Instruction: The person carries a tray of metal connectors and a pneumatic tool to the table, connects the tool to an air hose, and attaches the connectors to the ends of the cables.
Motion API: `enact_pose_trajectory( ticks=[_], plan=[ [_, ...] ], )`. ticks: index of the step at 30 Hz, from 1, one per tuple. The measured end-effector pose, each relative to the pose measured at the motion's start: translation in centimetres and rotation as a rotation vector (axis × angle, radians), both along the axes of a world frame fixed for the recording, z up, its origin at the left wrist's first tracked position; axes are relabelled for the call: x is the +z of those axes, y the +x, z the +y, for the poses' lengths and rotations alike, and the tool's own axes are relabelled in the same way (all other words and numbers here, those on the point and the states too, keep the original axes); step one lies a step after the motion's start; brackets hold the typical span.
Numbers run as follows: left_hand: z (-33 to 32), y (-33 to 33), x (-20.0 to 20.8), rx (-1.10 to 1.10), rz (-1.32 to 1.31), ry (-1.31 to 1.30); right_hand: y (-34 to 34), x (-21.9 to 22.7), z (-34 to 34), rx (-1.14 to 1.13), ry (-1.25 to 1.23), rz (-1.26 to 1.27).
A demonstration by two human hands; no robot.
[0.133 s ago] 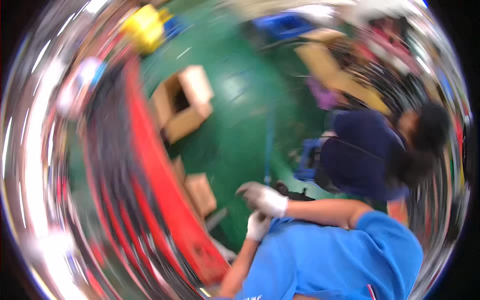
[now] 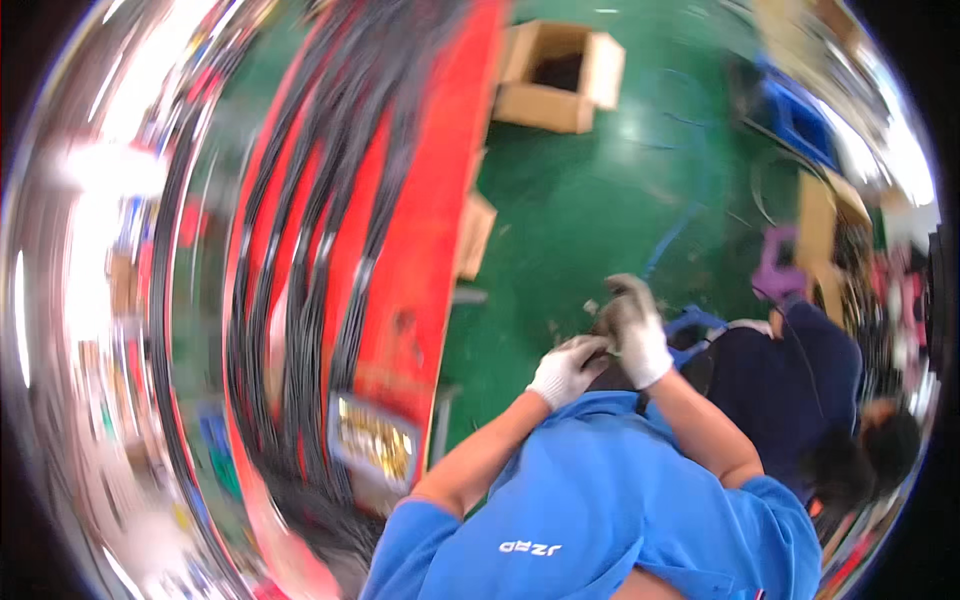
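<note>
Both hands wear gloves, pale at the wrist and greyer at the fingers, and are to the right of the red tabletop [image 2: 440,190], above the green floor [image 2: 560,220]. The left hand [image 2: 572,370], the one closer to the tabletop, has its fingers bent and drawn together toward the right hand [image 2: 635,325], whose fingers curl inward. Blur covers the fingertips, so I cannot tell whether either hand pinches anything.

Black cables [image 2: 297,350] lie in long bundles lengthwise on the tabletop, and a grey tray [image 2: 375,488] of gold-coloured parts [image 2: 375,440] sits at its near end. Just beside the tabletop's right edge, an open cardboard box [image 2: 545,107] stands on the floor toward the far end. Well to the right of the tabletop are a co-worker in dark clothes [image 2: 790,385], a purple stool-like thing [image 2: 778,262] and a blue crate [image 2: 798,120].
</note>
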State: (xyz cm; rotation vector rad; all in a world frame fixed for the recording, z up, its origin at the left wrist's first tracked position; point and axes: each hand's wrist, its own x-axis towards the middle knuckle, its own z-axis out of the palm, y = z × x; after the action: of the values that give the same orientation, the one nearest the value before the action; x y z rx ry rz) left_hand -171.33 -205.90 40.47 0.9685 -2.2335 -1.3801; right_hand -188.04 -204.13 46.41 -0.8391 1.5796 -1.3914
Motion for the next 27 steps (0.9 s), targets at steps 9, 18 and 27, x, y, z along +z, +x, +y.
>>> enact_pose_trajectory(
  ticks=[9, 18, 27],
  plan=[
    [19.1, 15.9, -2.7, 0.552, -0.315, 0.475, 3.4, -5.0, 0.4, 0.704, -0.466, 1.257],
    [33.1, 25.7, -5.2, 1.494, -0.332, 0.306, 19.2, -1.5, 8.0, 1.282, 0.276, 0.526],
    [24.7, 38.9, -2.1, 1.697, -0.138, 0.128, 20.1, -2.3, 12.0, 1.190, 0.136, 0.361]
  ],
)
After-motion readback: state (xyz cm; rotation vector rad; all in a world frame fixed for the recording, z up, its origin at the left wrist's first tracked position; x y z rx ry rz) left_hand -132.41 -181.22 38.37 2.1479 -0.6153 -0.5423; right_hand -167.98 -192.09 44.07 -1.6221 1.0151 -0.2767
